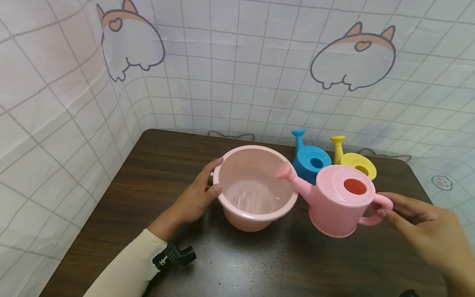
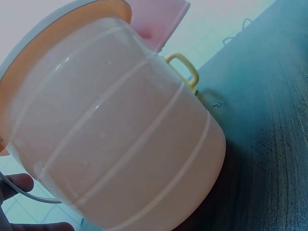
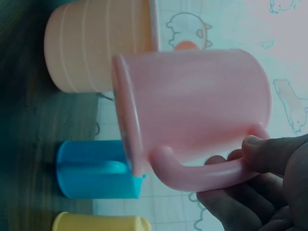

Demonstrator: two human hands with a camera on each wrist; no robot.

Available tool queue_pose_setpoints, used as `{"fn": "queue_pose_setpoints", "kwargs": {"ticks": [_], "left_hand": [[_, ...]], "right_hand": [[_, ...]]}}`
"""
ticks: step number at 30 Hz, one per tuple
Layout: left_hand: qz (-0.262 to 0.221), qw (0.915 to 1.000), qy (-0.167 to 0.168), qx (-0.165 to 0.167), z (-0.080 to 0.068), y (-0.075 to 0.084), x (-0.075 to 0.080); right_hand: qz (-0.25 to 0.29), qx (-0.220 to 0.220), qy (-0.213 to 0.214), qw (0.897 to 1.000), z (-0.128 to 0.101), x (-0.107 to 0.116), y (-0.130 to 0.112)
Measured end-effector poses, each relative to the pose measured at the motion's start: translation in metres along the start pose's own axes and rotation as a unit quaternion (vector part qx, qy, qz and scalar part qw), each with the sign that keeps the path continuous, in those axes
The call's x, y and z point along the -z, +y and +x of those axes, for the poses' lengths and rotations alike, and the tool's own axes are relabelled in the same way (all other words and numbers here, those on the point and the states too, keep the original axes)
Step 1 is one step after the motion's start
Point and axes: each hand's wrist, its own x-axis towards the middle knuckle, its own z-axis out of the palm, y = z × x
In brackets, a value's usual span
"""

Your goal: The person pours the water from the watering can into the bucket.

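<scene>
A pale pink bucket [image 1: 245, 223] stands on the table, and my left hand [image 1: 200, 194] grips it at the left of its rim, thumb on the near side. My right hand [image 1: 430, 227] holds a pink watering can [image 1: 334, 214] by its handle, off the table to the right of the bucket. The can's rose [image 1: 285, 171] reaches over the bucket's right rim, with the can tilted slightly toward it. Bright streaks and ripples of water show inside the bucket. In the right wrist view, thumb and fingers wrap the can's handle [image 3: 207, 175].
Behind the pink can, a blue watering can [image 1: 305, 155] and a yellow watering can [image 1: 365, 161] stand near the table's back edge. Water drops speckle the dark wooden table [image 1: 259, 264]. A grid-patterned curtain [image 1: 237, 74] with cartoon animals hangs behind and beside it.
</scene>
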Motion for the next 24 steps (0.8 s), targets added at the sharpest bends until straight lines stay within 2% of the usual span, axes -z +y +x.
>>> {"fn": "queue_pose_setpoints", "kwargs": {"ticks": [4,7,8,9,10,12,13,15,16,17,18,19,21,22,24], "left_hand": [[0.001,1.0000,0.003,0.003,0.000,0.000,0.000],[0.001,1.0000,-0.002,0.006,0.000,0.000,0.000],[0.003,1.0000,-0.003,0.007,0.000,0.000,0.000],[0.004,1.0000,-0.004,0.008,0.000,0.001,0.000],[0.005,0.9999,-0.006,0.010,0.000,0.001,0.001],[0.008,0.9998,-0.008,0.014,0.001,0.001,0.001],[0.010,0.9998,-0.009,0.017,0.001,0.001,0.001],[0.010,0.9997,-0.011,0.021,0.001,0.001,0.002],[0.010,0.9996,-0.012,0.022,0.001,0.001,0.002],[0.011,0.9996,-0.013,0.023,0.001,0.000,0.002],[0.011,0.9996,-0.014,0.023,0.001,0.000,0.002],[0.011,0.9996,-0.014,0.023,0.001,0.000,0.002],[0.013,0.9996,-0.015,0.020,0.001,0.000,0.003],[0.014,0.9996,-0.016,0.019,0.001,-0.001,0.003],[0.015,0.9996,-0.017,0.016,0.001,-0.001,0.003]], "right_hand": [[0.019,-0.021,0.024,0.999,-0.006,-0.003,0.001],[0.068,-0.034,0.037,0.996,-0.010,-0.003,0.004],[0.113,-0.032,0.042,0.992,-0.011,-0.002,0.006],[0.164,-0.020,0.045,0.985,-0.012,-0.001,0.009],[0.228,0.003,0.045,0.973,-0.011,-0.002,0.012],[0.322,0.034,0.044,0.945,-0.010,0.000,0.018],[0.361,0.053,0.043,0.930,-0.010,0.001,0.022],[0.398,0.056,0.069,0.913,-0.010,0.003,0.026],[0.395,0.044,0.086,0.914,-0.011,0.004,0.028],[0.377,0.019,0.104,0.920,-0.012,0.006,0.029],[0.375,0.006,0.117,0.920,-0.014,0.008,0.031],[0.358,-0.017,0.131,0.924,-0.015,0.010,0.032],[0.344,-0.046,0.142,0.927,-0.018,0.014,0.036],[0.311,-0.063,0.146,0.937,-0.019,0.016,0.037],[0.286,-0.079,0.156,0.942,-0.020,0.019,0.043]]}}
